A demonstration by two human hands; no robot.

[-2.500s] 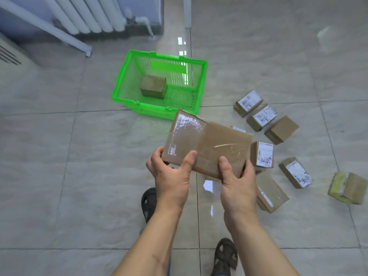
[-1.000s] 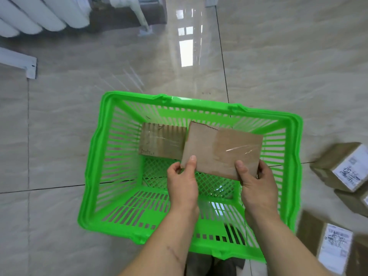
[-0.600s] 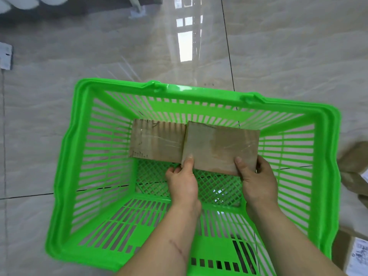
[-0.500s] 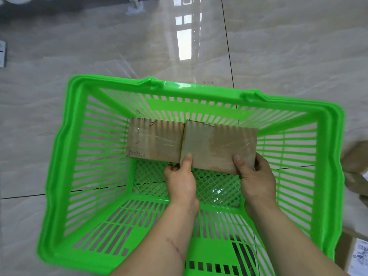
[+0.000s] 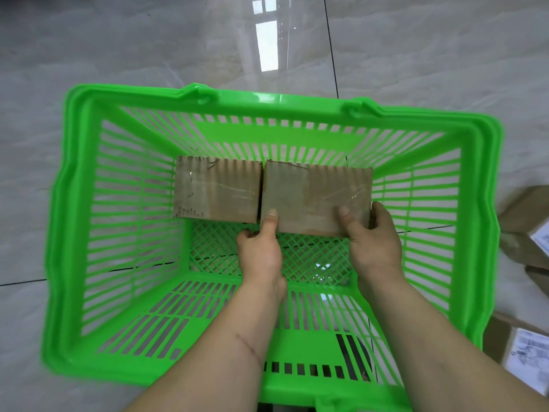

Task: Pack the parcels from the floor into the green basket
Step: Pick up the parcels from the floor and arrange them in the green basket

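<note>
The flat brown parcel [image 5: 315, 197] sits low inside the green basket [image 5: 74, 203], against the far wall on the right half of the floor mesh, its left edge touching a second brown parcel [image 5: 217, 190] that lies in the far-left part of the basket. Whether it rests fully on the mesh or is a touch above it cannot be told from this angle.

Both hands hold it by its near edge. The left hand [image 5: 261, 257] pinches the near-left corner, thumb laid on the top face and the other fingers curled underneath. The right hand [image 5: 374, 245] grips the near-right corner, thumb on top and fingers wrapped round the right end.

The step in hand looks like the placing of this parcel beside the one already packed, and it seems almost finished. The next move calls for settling the parcel flat, loosening both grips and lifting the hands straight up clear of the rim, without dragging the neighbouring parcel out of line.

Outside the basket, on the pale tiled floor to the right, more parcels wait: a brown one [image 5: 525, 230] near the basket's right wall and another with a white label [image 5: 523, 358] nearer the person. These would be fetched next.
</note>
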